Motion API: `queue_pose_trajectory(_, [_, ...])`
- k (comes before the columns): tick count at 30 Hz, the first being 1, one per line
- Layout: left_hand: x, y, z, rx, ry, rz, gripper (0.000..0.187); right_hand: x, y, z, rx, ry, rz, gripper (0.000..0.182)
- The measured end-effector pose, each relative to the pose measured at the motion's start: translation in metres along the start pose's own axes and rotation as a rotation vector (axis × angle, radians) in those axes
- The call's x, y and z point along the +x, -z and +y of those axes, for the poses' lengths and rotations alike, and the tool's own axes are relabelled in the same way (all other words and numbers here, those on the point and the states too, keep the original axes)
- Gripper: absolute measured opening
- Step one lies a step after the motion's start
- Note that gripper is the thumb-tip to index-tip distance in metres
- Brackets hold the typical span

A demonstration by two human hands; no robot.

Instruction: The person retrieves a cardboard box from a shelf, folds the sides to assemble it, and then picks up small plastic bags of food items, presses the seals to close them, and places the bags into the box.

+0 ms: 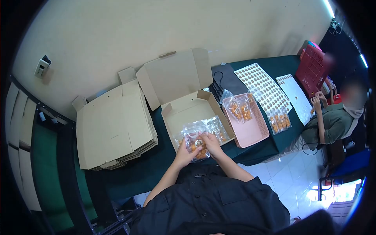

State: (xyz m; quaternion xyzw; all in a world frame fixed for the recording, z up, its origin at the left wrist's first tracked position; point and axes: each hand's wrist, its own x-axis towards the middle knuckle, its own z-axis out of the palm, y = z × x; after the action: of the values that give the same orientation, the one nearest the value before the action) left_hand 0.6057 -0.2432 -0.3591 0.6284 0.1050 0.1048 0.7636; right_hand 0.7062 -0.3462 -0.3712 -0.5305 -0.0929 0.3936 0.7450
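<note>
Between my left hand point(184, 155) and my right hand point(211, 145) is a clear zip bag point(194, 135) of orange snacks with a round label. Both hands grip its sides, fingers closed on it, over the front of an open cardboard box point(182, 105). Inside that box, just right of the held bag, lies another snack bag point(217, 127); part of one more shows at the left, mostly hidden by the held bag. To the right of the box, a pink basket point(254, 131) holds snack bags point(244, 107) at its back end.
A stack of flattened cardboard boxes point(113, 129) lies at the left. Sticker sheets point(264, 86) and several snack bags point(280, 122) lie right of the basket. At the far right a person point(333, 125) sits near a red crate point(313, 68).
</note>
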Motion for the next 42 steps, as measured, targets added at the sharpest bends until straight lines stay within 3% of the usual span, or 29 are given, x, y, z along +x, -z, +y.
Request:
queue_pose_trajectory(3, [0.001, 0.007, -0.012, -0.088, 0.002, 0.051, 0.046, -0.006, -0.014, -0.01, -0.348, 0.298, 0.157, 0.017])
queue_pose_trajectory(6, [0.003, 0.012, -0.008, 0.03, 0.03, -0.033, 0.04, 0.001, -0.004, -0.011, -0.335, 0.231, 0.079, 0.018])
queue_pose_trajectory(8, [0.003, 0.01, -0.004, 0.009, 0.064, 0.053, 0.034, -0.003, -0.001, -0.021, -0.332, 0.188, 0.007, 0.018])
queue_pose_trajectory(9, [0.005, 0.004, 0.0, -0.02, -0.11, 0.163, 0.022, -0.005, -0.002, -0.023, -0.365, 0.203, -0.063, 0.019])
queue_pose_trajectory(12, [0.007, 0.015, 0.002, 0.037, -0.046, 0.199, 0.012, -0.014, -0.005, -0.026, -0.46, 0.152, -0.142, 0.02])
queue_pose_trajectory(15, [0.007, 0.018, 0.008, 0.067, -0.031, 0.186, 0.015, -0.013, -0.003, -0.023, -0.237, 0.12, -0.248, 0.024])
queue_pose_trajectory(20, [0.0, 0.025, 0.015, 0.059, -0.035, 0.053, 0.027, -0.012, 0.018, -0.033, -0.288, 0.076, -0.385, 0.033])
queue_pose_trajectory(22, [-0.003, 0.028, 0.02, 0.028, 0.02, -0.055, 0.033, -0.016, 0.021, -0.042, -0.215, -0.08, -0.449, 0.034])
queue_pose_trajectory(24, [-0.002, 0.03, 0.027, 0.012, 0.025, -0.1, 0.034, -0.015, 0.025, -0.04, -0.194, -0.098, -0.466, 0.034])
queue_pose_trajectory(26, [-0.001, 0.028, 0.03, -0.004, 0.027, -0.138, 0.035, -0.016, 0.023, -0.043, -0.323, -0.021, -0.303, 0.037])
queue_pose_trajectory(28, [0.002, 0.019, 0.03, 0.005, -0.086, 0.182, 0.037, -0.019, 0.012, -0.053, -0.193, 0.017, -0.348, 0.038])
queue_pose_trajectory(30, [0.001, 0.023, 0.033, 0.11, -0.166, 0.253, 0.04, -0.018, 0.008, -0.058, -0.478, 0.422, -0.091, 0.039])
queue_pose_trajectory(33, [-0.005, 0.011, 0.033, 0.026, -0.23, 0.099, 0.05, -0.023, -0.01, -0.053, -0.621, 0.513, -0.137, 0.037])
queue_pose_trajectory(34, [-0.006, -0.001, 0.034, 0.025, -0.234, 0.11, 0.05, -0.026, -0.018, -0.05, -0.708, 0.576, -0.178, 0.037])
queue_pose_trajectory(36, [-0.009, -0.018, 0.037, -0.085, -0.271, 0.161, 0.053, -0.023, -0.025, -0.042, -0.685, 0.508, -0.19, 0.038])
queue_pose_trajectory(38, [-0.006, -0.012, 0.025, -0.07, -0.286, 0.224, 0.051, -0.017, -0.026, -0.037, -0.811, 0.622, -0.075, 0.038])
queue_pose_trajectory(40, [-0.009, -0.009, 0.023, 0.064, -0.15, 0.248, 0.041, -0.017, -0.033, -0.041, -0.778, 0.6, 0.012, 0.034])
queue_pose_trajectory(42, [-0.008, -0.005, 0.021, 0.051, -0.149, 0.281, 0.033, -0.015, -0.037, -0.044, -0.636, 0.653, 0.149, 0.032])
